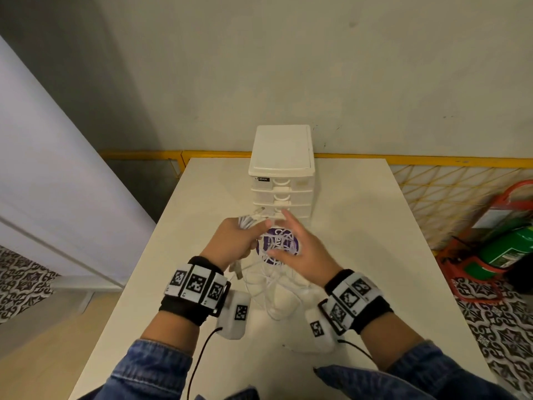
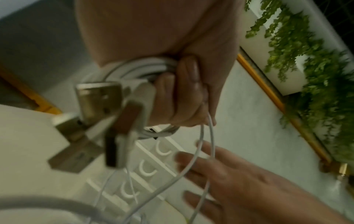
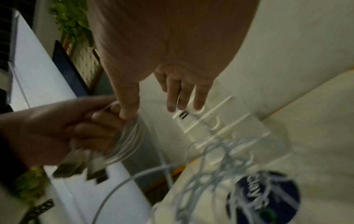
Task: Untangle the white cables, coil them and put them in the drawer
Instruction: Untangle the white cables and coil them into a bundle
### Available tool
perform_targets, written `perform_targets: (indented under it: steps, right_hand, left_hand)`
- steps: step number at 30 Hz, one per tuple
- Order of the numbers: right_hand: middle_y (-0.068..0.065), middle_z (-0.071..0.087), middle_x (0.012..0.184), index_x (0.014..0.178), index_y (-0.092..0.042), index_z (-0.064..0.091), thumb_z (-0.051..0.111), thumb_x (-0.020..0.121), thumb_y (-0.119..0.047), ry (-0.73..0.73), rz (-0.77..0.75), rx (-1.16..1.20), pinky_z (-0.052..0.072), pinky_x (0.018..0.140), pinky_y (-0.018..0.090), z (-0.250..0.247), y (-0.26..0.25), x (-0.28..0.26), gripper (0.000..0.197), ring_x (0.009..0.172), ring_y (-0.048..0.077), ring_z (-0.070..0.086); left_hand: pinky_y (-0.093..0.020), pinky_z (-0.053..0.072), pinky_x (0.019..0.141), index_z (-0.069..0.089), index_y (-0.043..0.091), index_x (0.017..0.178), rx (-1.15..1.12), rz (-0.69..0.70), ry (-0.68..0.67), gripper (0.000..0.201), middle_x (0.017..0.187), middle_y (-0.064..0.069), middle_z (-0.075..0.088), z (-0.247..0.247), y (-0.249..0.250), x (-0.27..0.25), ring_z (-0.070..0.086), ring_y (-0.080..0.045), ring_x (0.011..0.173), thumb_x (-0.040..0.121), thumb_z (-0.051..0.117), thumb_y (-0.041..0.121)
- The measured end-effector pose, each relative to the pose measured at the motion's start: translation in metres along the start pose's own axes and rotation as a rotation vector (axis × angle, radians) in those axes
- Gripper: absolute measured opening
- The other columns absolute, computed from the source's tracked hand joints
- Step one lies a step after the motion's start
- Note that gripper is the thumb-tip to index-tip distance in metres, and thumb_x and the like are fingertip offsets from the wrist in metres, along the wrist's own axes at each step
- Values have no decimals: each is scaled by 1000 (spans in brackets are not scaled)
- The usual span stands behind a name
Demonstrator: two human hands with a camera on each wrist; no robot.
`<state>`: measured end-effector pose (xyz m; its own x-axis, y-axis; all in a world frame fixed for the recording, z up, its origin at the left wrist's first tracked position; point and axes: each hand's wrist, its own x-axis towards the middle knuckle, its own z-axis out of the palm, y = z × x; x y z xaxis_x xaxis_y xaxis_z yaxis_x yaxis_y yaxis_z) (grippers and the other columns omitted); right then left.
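Note:
My left hand (image 1: 235, 241) grips a coil of white cable (image 2: 141, 66), fingers curled round the loops (image 3: 126, 141), with USB plugs (image 2: 99, 100) hanging from it. My right hand (image 1: 294, 243) hovers beside it with straight, spread fingers (image 3: 174, 97) and holds nothing. Loose tangled white cable (image 1: 274, 287) trails from the coil down to the table between my wrists. The white drawer unit (image 1: 281, 174) stands just beyond my hands with its drawers closed.
A round purple sticker or disc (image 1: 281, 245) lies on the white table (image 1: 360, 255) under the cables. A yellow railing (image 1: 418, 160) runs behind the table. A green extinguisher in a red stand (image 1: 501, 249) sits on the floor at right.

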<state>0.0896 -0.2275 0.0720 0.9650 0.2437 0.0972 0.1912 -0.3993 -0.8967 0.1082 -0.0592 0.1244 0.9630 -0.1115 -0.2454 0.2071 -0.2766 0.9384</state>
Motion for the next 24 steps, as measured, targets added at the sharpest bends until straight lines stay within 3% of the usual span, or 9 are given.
perform_targets:
  steps: [2, 5, 8, 10, 12, 14, 18, 20, 24]
  right_hand:
    - [-21, 56, 110, 139, -20, 37, 66, 85, -14, -47, -5, 67, 38, 89, 10, 17, 4, 4, 61, 98, -15, 53]
    - [-9, 60, 70, 104, -21, 62, 56, 90, -8, -87, 49, 87, 46, 73, 19, 22, 18, 3, 19, 64, -2, 57]
    - [2, 56, 61, 83, -29, 65, 57, 89, -22, -85, 57, -66, 45, 62, 29, 15, 35, -3, 13, 56, 15, 51]
    - [5, 57, 60, 74, -21, 62, 56, 84, -38, -45, 22, -226, 41, 64, 30, 5, 45, -5, 20, 57, 20, 51]
    - [-1, 60, 63, 77, -21, 63, 58, 81, -41, -17, 12, -379, 38, 83, 29, -7, 49, -3, 21, 62, 12, 55]
    - [-9, 59, 68, 81, -26, 64, 65, 80, -36, 10, 8, -474, 24, 100, 30, -21, 50, -1, 10, 72, 7, 57]
    - [-11, 56, 72, 82, -27, 67, 73, 72, -46, 91, -2, -572, 16, 102, 26, -38, 52, -1, 23, 77, 8, 53]
    - [-13, 54, 73, 88, -28, 68, 67, 65, -60, 136, -34, -535, 17, 101, 25, -40, 52, -3, 39, 78, 6, 52]
    - [-16, 59, 101, 120, -30, 58, 57, 60, -70, 26, -51, -509, 21, 95, 21, -39, 52, -9, 73, 96, 4, 51]
  left_hand:
    - [-17, 25, 36, 50, 13, 61, -37, 16, -31, 35, 47, -1, 41, 4, 8, -3, 32, -8, 34, 86, 68, 30]
    - [-18, 24, 37, 50, 12, 67, -40, 16, -12, 34, 49, -2, 43, -5, 11, -5, 30, -10, 37, 85, 69, 33]
    - [-18, 27, 39, 56, 10, 72, -49, -12, 49, 30, 48, 4, 50, -20, 7, -5, 34, -7, 37, 85, 69, 34]
    - [-17, 28, 40, 58, 8, 73, -29, -27, 57, 30, 43, 8, 52, -25, 4, -7, 35, -4, 35, 86, 68, 33]
    - [-18, 28, 41, 58, 7, 75, -8, -45, 47, 29, 42, 8, 51, -28, 0, -8, 35, -5, 36, 85, 69, 33]
    - [-20, 29, 42, 59, 7, 75, 48, -51, 9, 30, 47, 4, 47, -32, -3, -8, 33, -9, 40, 81, 73, 34]
    - [-20, 30, 43, 54, 11, 71, 237, -48, -101, 37, 51, -1, 44, -30, -6, -8, 32, -9, 41, 71, 82, 35]
    - [-20, 29, 42, 52, 11, 71, 249, -41, -122, 36, 51, -1, 44, -28, -5, -8, 32, -9, 40, 72, 82, 31]
    - [-19, 29, 39, 56, 8, 75, 105, 5, 66, 26, 53, -4, 44, -29, -3, -2, 32, -10, 39, 79, 76, 24]
